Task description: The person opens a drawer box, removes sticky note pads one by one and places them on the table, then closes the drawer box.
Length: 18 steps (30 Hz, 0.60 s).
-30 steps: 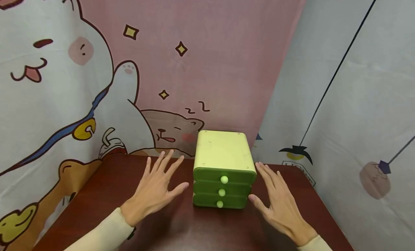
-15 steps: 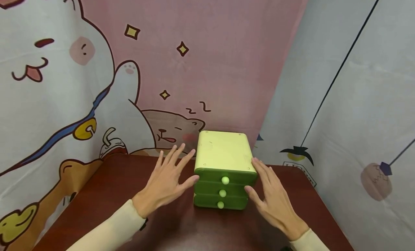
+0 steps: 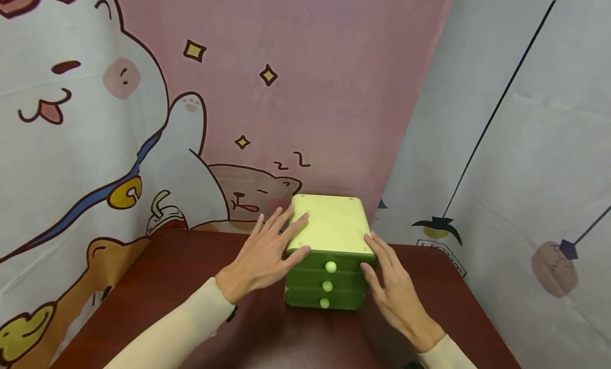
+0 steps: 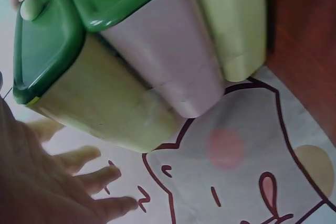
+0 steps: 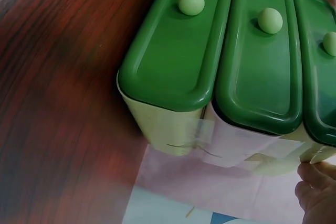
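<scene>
A small drawer cabinet (image 3: 329, 226) with a pale yellow top stands on the table, its green drawer fronts (image 3: 305, 279) facing me. Each front has a round light-green knob (image 3: 331, 266). My left hand (image 3: 260, 257) hovers at the cabinet's upper left edge, fingers spread; in the left wrist view its fingers look apart from the side wall. My right hand (image 3: 398, 292) is at the upper right edge, fingers extended along the side and thumb near the top drawer's front. In the right wrist view, the right fingertips (image 5: 310, 174) touch the side of the top level.
The dark red-brown table (image 3: 191, 284) extends to both sides of the cabinet. Behind it hangs a pink cloth (image 3: 334, 93) with cartoon animals, and a whitish cloth (image 3: 525, 146) covers the right side.
My left hand has moved right and slightly up, over to the cabinet's upper left edge. My right hand has shifted a little left, closing in on the right side. The cabinet stays put.
</scene>
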Each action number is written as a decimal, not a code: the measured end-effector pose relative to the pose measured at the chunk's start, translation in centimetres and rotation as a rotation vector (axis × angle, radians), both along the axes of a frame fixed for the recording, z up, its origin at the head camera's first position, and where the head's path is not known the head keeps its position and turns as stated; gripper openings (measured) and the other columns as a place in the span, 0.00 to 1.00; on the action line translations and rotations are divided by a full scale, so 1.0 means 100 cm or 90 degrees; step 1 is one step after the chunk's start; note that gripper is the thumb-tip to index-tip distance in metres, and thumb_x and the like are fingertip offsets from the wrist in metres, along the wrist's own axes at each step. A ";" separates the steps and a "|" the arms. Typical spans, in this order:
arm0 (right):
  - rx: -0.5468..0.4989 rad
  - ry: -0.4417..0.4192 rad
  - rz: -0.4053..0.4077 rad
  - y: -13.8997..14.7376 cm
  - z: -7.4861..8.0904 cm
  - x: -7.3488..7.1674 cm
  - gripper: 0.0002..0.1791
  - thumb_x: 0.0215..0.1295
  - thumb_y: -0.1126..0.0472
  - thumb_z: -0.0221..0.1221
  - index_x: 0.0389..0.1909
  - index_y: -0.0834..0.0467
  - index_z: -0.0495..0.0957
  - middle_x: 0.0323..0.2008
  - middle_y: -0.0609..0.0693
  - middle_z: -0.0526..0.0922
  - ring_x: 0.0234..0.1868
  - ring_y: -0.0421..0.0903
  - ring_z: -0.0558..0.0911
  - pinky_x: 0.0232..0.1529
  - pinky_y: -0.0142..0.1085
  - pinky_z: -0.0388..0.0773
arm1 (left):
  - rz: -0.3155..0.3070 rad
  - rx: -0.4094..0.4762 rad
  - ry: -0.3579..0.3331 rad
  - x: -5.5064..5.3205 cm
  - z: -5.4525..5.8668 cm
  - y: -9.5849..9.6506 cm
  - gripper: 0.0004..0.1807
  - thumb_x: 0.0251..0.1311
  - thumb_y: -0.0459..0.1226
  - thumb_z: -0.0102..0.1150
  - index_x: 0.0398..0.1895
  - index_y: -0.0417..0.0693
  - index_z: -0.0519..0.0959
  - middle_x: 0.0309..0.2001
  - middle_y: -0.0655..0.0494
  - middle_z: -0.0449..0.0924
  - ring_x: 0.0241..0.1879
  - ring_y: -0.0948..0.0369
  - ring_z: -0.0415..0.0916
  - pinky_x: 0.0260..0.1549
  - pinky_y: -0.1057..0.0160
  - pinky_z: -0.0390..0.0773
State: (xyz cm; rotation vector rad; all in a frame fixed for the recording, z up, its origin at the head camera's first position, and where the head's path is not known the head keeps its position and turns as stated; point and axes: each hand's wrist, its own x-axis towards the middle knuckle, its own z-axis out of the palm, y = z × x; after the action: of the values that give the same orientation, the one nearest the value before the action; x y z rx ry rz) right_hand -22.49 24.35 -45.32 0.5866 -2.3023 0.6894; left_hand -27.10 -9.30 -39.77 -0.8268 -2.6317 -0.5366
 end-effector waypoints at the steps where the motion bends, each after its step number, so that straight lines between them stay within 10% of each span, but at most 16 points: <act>1: -0.002 0.009 0.003 -0.001 0.000 -0.001 0.43 0.83 0.66 0.69 0.93 0.50 0.65 0.88 0.59 0.73 0.81 0.62 0.81 0.82 0.14 0.57 | -0.006 -0.006 -0.009 -0.002 0.003 0.002 0.43 0.88 0.70 0.42 0.98 0.71 0.56 0.98 0.49 0.50 0.98 0.40 0.46 0.91 0.20 0.46; 10: -0.021 0.041 0.024 -0.014 -0.003 -0.011 0.43 0.79 0.71 0.70 0.91 0.56 0.69 0.86 0.62 0.75 0.80 0.64 0.83 0.84 0.15 0.56 | -0.047 -0.054 -0.145 -0.015 0.027 0.006 0.39 0.92 0.65 0.35 0.99 0.71 0.53 1.00 0.51 0.39 0.99 0.40 0.32 0.92 0.20 0.37; 18: -0.012 0.022 0.048 -0.029 -0.004 -0.026 0.41 0.83 0.68 0.69 0.92 0.56 0.67 0.87 0.63 0.73 0.83 0.62 0.81 0.73 0.61 0.83 | -0.047 -0.058 -0.211 -0.035 0.039 0.003 0.39 0.92 0.62 0.39 0.99 0.72 0.51 1.00 0.50 0.35 0.98 0.37 0.21 0.91 0.20 0.29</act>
State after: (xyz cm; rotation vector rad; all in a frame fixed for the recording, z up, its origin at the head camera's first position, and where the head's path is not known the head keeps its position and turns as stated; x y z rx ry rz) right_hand -25.07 21.48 -45.73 0.6743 -2.2492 0.7292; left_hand -30.56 -9.05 -35.89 -0.9353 -2.9546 -0.6238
